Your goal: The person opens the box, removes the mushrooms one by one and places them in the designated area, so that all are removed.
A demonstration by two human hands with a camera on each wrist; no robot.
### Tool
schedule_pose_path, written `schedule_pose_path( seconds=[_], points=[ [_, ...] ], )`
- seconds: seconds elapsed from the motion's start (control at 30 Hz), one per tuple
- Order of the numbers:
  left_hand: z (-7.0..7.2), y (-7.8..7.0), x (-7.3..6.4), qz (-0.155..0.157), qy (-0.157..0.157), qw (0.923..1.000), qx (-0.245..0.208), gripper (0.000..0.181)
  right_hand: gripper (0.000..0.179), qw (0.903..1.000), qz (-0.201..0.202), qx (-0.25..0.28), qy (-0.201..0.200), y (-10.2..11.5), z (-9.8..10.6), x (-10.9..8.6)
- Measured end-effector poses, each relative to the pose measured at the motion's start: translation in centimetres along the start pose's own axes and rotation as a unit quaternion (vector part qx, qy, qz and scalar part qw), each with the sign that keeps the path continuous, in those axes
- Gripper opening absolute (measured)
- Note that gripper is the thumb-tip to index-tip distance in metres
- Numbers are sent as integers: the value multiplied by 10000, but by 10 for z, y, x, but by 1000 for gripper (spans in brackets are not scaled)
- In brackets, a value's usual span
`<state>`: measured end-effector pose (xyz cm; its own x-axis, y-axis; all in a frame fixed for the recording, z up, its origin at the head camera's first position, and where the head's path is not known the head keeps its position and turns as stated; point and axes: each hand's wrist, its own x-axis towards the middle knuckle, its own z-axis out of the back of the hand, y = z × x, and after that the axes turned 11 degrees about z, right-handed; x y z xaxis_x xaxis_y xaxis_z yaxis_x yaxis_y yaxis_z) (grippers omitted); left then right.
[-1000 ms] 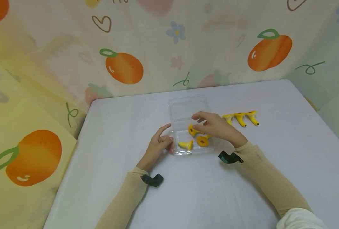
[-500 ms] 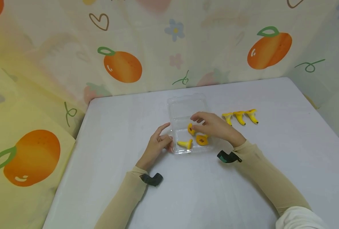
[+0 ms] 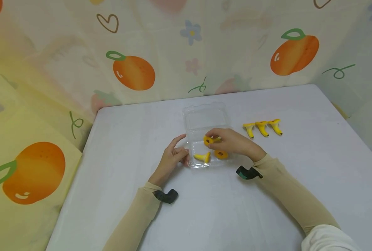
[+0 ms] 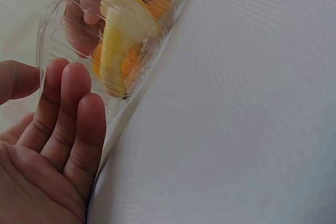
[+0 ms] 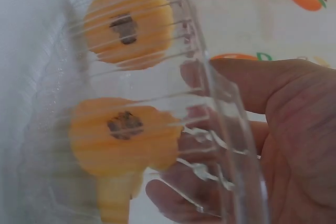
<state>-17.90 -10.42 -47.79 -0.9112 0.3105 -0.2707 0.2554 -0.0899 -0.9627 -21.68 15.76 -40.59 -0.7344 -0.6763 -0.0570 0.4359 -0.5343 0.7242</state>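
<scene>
A clear plastic clamshell box (image 3: 201, 164) stands with its lid (image 3: 206, 116) laid back. Three yellow-orange toy mushrooms are in it. Between right thumb and index finger, my right hand (image 3: 231, 141) pinches one mushroom (image 3: 207, 140) by its round cap, the stem towards the palm. Below it lie another mushroom (image 3: 221, 154), cap up with a brown blot, and one on its side (image 3: 202, 157). At the box's left wall, my left hand (image 3: 171, 158) rests its fingertips and thumb on the plastic, index stretched out. In the left wrist view the wall (image 4: 68, 40) stands before the mushrooms.
Right of the box, three more toy mushrooms (image 3: 262, 128) lie in a row, stems towards me. A white cloth covers the table (image 3: 211, 209). Behind it hangs a fruit-printed curtain (image 3: 170, 76).
My right hand, held loosely over the box before, has come down and closed its thumb and index finger on the upper mushroom, whose stem has turned slightly. My left hand keeps its place.
</scene>
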Motion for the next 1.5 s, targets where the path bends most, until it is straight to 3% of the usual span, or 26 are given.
schedule_pose_path(
  seconds=[0.7,1.0,1.5],
  points=[
    [-1,-1,1,43,18,10000,73,64,43,9980,316,-514,186,-3,-8,1],
    [-1,0,0,21,57,10000,-39,64,31,9956,544,-748,178,-3,-11,0],
    [-1,-1,-1,4,23,10000,-8,64,28,9920,594,-1115,-52,-5,-22,6]
  ],
)
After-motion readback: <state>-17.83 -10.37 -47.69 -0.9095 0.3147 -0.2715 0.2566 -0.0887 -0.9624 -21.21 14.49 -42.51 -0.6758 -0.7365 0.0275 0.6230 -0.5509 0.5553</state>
